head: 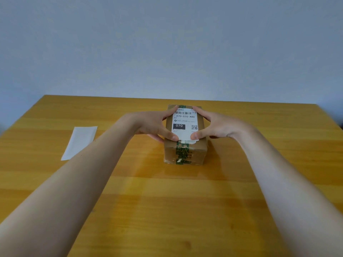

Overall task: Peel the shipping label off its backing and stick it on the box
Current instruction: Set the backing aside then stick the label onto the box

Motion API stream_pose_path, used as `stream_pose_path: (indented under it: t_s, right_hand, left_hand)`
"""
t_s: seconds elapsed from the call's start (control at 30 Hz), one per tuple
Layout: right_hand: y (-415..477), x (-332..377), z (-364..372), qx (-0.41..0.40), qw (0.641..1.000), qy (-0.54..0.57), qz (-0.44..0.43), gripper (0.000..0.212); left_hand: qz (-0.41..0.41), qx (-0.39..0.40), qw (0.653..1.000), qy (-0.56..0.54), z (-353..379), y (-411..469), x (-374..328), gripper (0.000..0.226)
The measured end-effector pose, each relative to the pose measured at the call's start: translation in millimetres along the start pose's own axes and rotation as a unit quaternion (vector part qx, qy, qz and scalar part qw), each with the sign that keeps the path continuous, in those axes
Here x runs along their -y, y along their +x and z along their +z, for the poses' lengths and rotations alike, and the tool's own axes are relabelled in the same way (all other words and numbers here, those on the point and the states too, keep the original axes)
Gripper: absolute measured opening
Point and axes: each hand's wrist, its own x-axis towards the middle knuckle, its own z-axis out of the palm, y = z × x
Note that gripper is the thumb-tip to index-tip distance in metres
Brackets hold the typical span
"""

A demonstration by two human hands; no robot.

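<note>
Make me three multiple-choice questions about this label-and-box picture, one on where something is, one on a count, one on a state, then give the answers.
1. Where does the blank white backing sheet lie?
A. on the wooden table, to the left of the brown cardboard box
B. on top of the box
C. under the right hand

2. How many hands touch the white printed shipping label?
A. none
B. one
C. two

3. What state is the label in?
A. still on its backing
B. lying on the box top
C. crumpled on the table

Answers: 1 A, the sheet lies apart by the left forearm. 2 C, the left hand and right hand both press its edges. 3 B, it lies on the box top.
</note>
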Motion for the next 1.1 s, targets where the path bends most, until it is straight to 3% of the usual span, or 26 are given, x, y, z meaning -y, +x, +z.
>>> stream_pose_path:
  t_s: [0.13, 0.4, 0.47, 0.53, 0.63, 0.7, 0.83, 1.1]
  right_hand:
    - [-1.1, -5.2, -6.7, 0.043, 0.999, 0.032, 0.0, 0.159]
    - [-4.8, -21.5, -2.4, 0.071, 0.985, 0.147, -0.048, 0.164]
    - [-9.0, -22.3, 1.0, 0.033, 0.981, 0.178, -0.063, 0.138]
    - [-11.6, -17.1, 3.0, -0.073, 0.985, 0.142, -0.066, 0.096]
    - [-7.1, -6.7, 7.8, -0.19, 0.971, 0.118, -0.088, 0.034]
    - [-3.3, -0.5, 14.3, -0.219, 0.965, 0.104, -0.1, 0.013]
    - [-0.2, 9.4, 25.3, -0.231, 0.966, 0.079, -0.09, 0.007]
    - [-5.4, 10.5, 29.1, -0.219, 0.967, 0.109, -0.069, 0.016]
  left_hand:
    - [-0.008, 0.003, 1.0, -0.004, 2.5, -1.8, -3.5, 0.132]
    - [-0.024, 0.035, 0.999, 0.001, 10.0, -7.0, -11.6, 0.144]
    - [-0.004, 0.01, 1.0, 0.025, 13.8, -6.5, -12.3, 0.138]
    - [0.026, -0.056, 0.996, 0.062, 18.5, -5.6, -13.8, 0.116]
    - [0.077, -0.162, 0.983, 0.045, 26.1, 1.2, -14.9, 0.051]
    - [0.104, -0.221, 0.969, 0.02, 33.2, 6.0, -16.0, 0.016]
    - [0.1, -0.286, 0.953, 0.0, 45.1, 12.5, -11.0, 0.005]
    - [0.103, -0.283, 0.953, -0.023, 47.2, 9.3, -3.2, 0.011]
